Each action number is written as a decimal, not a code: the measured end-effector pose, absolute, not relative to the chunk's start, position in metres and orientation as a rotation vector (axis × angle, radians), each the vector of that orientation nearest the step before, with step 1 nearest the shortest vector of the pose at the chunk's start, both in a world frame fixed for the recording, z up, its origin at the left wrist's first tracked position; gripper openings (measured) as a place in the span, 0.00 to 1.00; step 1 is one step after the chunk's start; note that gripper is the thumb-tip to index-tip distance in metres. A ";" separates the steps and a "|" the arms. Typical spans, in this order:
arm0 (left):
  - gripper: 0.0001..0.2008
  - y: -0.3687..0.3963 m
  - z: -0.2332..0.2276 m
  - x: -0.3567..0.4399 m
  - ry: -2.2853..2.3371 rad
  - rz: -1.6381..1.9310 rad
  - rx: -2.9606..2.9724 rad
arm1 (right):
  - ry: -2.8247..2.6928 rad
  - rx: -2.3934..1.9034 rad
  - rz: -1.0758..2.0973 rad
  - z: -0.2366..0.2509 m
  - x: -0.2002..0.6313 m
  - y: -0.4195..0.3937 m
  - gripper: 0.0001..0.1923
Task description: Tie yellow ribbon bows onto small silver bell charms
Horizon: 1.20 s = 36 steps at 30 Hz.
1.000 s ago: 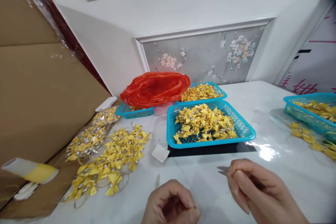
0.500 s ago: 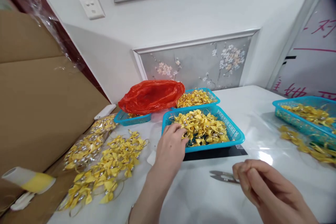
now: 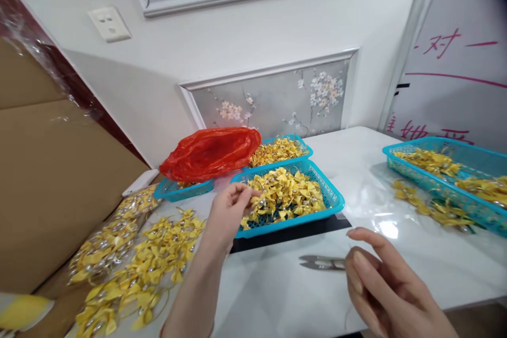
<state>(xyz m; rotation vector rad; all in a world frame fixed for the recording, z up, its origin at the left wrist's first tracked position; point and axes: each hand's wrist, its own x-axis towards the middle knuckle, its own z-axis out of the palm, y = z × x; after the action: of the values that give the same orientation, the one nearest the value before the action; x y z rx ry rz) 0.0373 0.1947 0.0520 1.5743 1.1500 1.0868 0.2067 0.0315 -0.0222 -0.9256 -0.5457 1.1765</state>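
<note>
Head view: at the blue basket's nine o'clock, the left hand is among yellow bows; whether its grip holds one, I cannot tell. At four o'clock, the right hand's grip curls around snips, blades toward nine.
</note>
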 end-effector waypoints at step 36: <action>0.09 -0.012 0.021 -0.012 0.820 1.072 0.938 | -1.086 -0.770 1.459 -0.005 0.138 -0.034 0.22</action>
<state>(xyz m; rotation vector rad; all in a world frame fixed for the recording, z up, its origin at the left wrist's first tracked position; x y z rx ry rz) -0.0117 -0.0121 0.0207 0.9379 0.8202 1.0716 0.1385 -0.0344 -0.0051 -0.7695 -1.0864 1.4589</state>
